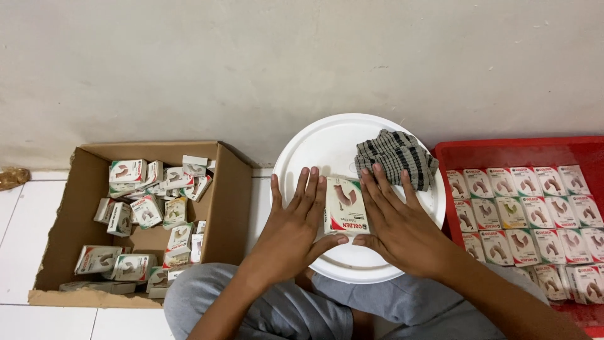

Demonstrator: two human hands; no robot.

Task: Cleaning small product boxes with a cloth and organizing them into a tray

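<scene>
- hands: 2, bare. left hand (292, 223) and right hand (393, 220) both lie flat on the white lid, palms down, fingers stretched and spread, not clenched.
- small box (345, 204): 1, flat white card w/ green print and a brown curved shape pictured. lies on the lid between both hands; left fingers (307, 192) touch its left edge, right fingers (372, 192) its right edge, thumb tips meet under its lower edge. boxed in by the hands, not lifted.
- white lid (327, 141): 1, round, smooth plastic w/ raised rim, over the person's lap, against the wall.
- cloth (396, 157): 1, crumpled, woven, dark grey w/ pale check lines. on the lid's upper right, just beside the right fingertips.
- cardboard carton (229, 189): 1, brown, corrugated, flaps open, on the floor left of the lid. holds a loose jumble of same-type small boxes, approx 20 visible, exact no. can't tell.
- red tray (503, 146): 1, hard plastic, rectangular, right of the lid. same-type packs laid face up in neat rows, approx 4 rows of 5 clear, more cut off at frame edge.
- floor (25, 252): white glazed tiles, thin grout lines.
- wall (251, 56): off-white, matte, slightly scuffed.
- person's legs (264, 308): grey fabric, crossed under the lid.
</scene>
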